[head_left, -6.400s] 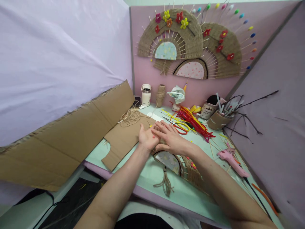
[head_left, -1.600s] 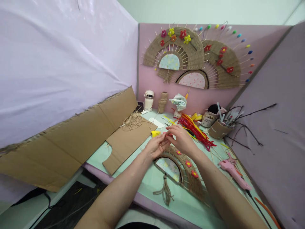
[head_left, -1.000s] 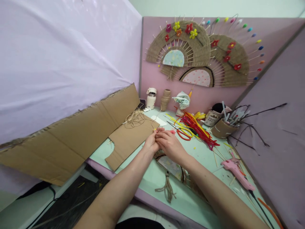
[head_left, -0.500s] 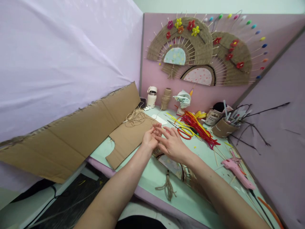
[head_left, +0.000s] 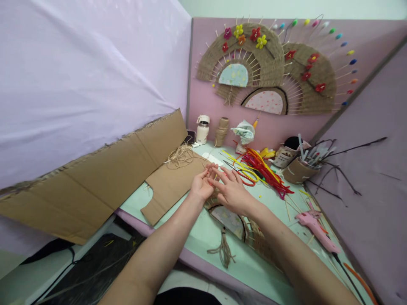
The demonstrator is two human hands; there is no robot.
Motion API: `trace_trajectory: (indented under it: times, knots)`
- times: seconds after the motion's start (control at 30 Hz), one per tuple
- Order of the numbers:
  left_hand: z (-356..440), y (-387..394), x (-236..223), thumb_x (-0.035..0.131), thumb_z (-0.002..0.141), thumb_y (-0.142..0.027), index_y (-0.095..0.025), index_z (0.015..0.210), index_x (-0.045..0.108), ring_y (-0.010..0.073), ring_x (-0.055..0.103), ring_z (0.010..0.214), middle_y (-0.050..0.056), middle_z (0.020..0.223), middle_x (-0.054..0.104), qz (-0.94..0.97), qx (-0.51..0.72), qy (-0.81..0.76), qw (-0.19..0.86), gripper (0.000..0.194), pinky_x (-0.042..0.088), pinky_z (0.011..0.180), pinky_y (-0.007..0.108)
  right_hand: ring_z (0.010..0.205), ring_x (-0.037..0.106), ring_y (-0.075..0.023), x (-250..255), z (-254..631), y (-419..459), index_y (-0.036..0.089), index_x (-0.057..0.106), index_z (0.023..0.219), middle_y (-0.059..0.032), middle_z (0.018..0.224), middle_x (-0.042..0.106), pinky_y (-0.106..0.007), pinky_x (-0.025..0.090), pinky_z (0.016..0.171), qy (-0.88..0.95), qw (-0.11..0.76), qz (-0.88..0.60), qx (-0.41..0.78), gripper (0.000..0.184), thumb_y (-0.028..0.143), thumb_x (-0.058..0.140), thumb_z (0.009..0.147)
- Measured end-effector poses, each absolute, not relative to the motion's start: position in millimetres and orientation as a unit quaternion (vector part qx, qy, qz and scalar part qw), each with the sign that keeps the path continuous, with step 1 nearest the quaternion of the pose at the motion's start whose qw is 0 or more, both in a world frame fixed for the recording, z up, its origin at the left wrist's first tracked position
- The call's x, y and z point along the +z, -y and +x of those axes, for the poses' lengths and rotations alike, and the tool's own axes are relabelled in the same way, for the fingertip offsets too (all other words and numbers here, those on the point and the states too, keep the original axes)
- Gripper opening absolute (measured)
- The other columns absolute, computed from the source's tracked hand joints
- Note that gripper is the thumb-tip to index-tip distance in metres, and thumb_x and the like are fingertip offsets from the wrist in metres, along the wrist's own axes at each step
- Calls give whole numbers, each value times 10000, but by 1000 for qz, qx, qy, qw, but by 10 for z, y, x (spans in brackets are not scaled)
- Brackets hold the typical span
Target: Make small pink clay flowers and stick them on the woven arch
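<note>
My left hand is turned palm up with its fingers curled, above the middle of the table. A tiny reddish spot shows near its palm, too small to name. Over it reaches my right hand, fingers spread and fingertips meeting the left hand's fingers. Below both lies a woven twine fan with a pale floral half-circle, partly covered by my right hand and forearm. Its twine tassel hangs toward the table's front edge. Scissors with orange-red handles rest just beyond my right hand.
Cut cardboard lies on the left, with loose twine on it. Red and yellow pipe cleaners are heaped behind. A pink glue gun and a brown pen holder stand right. Finished fans hang on the back panel.
My hands have shifted slightly against each other, with the right fingers a little further apart. Everything on the table stays where it was.
</note>
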State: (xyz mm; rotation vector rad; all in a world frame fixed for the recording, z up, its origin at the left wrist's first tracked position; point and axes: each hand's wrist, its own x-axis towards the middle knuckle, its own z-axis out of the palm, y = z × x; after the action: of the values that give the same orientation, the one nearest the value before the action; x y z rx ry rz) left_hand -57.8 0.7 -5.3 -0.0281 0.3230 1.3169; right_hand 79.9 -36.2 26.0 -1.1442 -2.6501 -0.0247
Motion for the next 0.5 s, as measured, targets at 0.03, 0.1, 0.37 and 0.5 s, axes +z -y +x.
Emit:
trace_trajectory:
  times: [0.03, 0.1, 0.37, 0.5]
  knots:
    - [-567, -3, -54, 365, 901, -67, -127, 988, 610, 167, 700, 910, 66, 918, 717, -13, 607, -149, 781, 267, 541, 844, 310, 1420, 192, -347, 250, 794, 362, 276, 491, 1375, -78, 1549, 290, -631, 121, 1122, 913, 122, -389, -4, 580, 180, 506, 803]
    - [-558, -3, -56, 376, 900, -76, -123, 1022, 613, 161, 695, 928, 78, 949, 717, -11, 609, -149, 779, 271, 537, 849, 290, 1423, 185, -332, 251, 790, 372, 292, 440, 1410, -63, 1557, 273, -626, 129, 1122, 921, 108, -375, 10, 627, 156, 482, 800]
    - [-573, -8, -61, 360, 890, -56, -126, 1018, 604, 166, 700, 920, 70, 919, 716, -5, 608, -137, 782, 284, 548, 820, 298, 1412, 206, -310, 305, 858, 347, 296, 530, 1338, -62, 1515, 346, -591, 122, 1131, 905, 115, -409, -27, 567, 121, 493, 800]
    - [-540, -6, -73, 375, 883, -53, -102, 1010, 605, 163, 700, 917, 88, 910, 717, -13, 596, -141, 790, 267, 547, 814, 255, 1414, 205, -314, 312, 818, 372, 300, 492, 1370, -55, 1536, 317, -601, 152, 1122, 916, 101, -388, 2, 599, 112, 479, 801]
